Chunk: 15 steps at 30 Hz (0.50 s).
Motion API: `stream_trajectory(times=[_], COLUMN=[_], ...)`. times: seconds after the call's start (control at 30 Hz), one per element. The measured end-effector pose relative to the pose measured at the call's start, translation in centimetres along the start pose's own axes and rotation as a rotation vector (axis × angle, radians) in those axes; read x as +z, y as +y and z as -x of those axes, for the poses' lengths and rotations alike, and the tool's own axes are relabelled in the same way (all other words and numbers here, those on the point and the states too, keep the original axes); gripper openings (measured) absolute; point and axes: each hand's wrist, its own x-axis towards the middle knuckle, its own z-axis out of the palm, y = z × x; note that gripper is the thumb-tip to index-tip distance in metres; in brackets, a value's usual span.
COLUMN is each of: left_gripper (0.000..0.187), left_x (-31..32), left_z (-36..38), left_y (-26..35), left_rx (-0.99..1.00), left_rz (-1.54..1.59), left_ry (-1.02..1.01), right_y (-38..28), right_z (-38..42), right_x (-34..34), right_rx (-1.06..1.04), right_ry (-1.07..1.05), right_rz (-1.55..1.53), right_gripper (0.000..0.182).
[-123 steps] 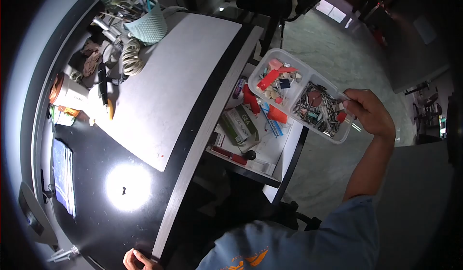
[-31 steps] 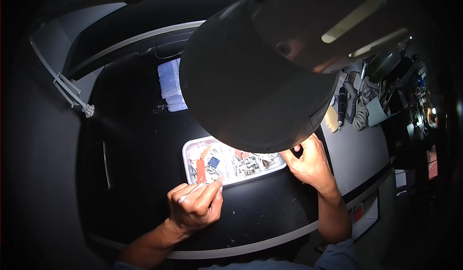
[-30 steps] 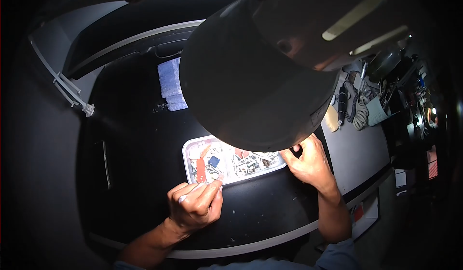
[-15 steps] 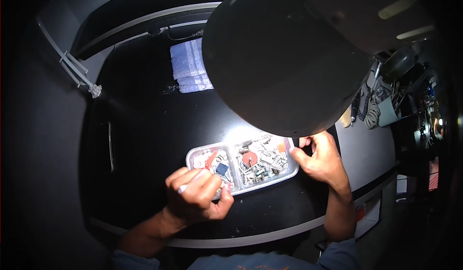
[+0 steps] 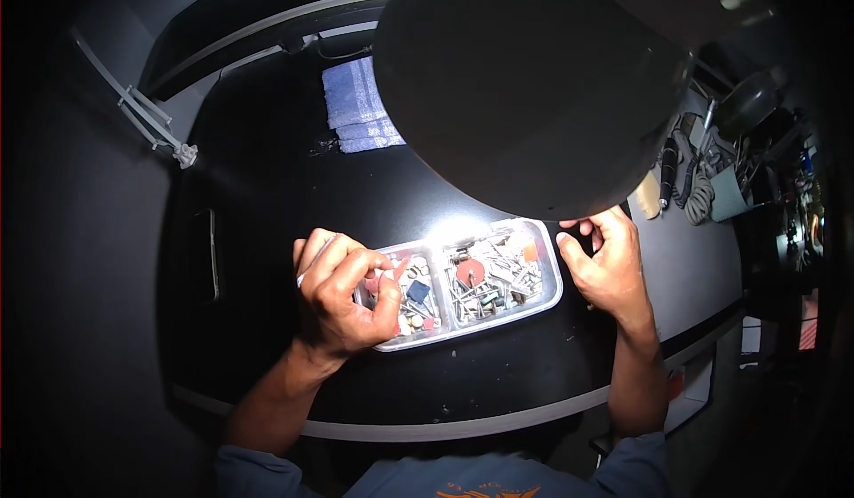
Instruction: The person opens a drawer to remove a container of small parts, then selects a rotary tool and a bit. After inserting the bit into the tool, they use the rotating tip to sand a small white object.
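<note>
A clear two-compartment box (image 5: 464, 327) lies on the black table, with small metal bits, a red disc (image 5: 470, 272) and a dark blue square (image 5: 418, 292) in it. At its left end is my left hand (image 5: 345, 295), fingers curled and thumb and fingertips pinched over the left compartment; what they hold, if anything, is too small to make out. My right hand (image 5: 607, 262) is just beyond the right end, thumb apart from the bent fingers, nothing visible between them. The dark lamp shade partly covers its fingertips.
A large dark round lamp shade (image 5: 534, 89) hangs over the table. Behind lies a folded blue cloth (image 5: 360, 102). A phone-like flat object (image 5: 206, 253) is at the left. Tools with a coiled cord (image 5: 699, 197) and a cup (image 5: 728, 194) stand on the right side.
My left hand has moved up and left, uncovering more of the left compartment. My right hand sits slightly higher and farther right. The view has shifted a little.
</note>
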Motion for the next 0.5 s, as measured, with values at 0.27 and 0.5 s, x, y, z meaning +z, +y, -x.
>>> stream_trajectory(times=[0.27, 0.5], left_gripper=[0.008, 0.022], left_x=[-0.5, 0.9], left_z=[-0.1, 0.6], left_y=[-0.4, -1.5], left_rx=[-0.109, -0.25], left_rz=[0.138, 0.454], left_ry=[0.004, 0.058], right_y=[0.1, -0.4], right_z=[0.0, 0.0], right_x=[0.1, 0.2], right_rx=[0.011, 0.049], right_ry=[-0.012, -0.039], right_rz=[0.004, 0.016], right_gripper=[0.013, 0.011])
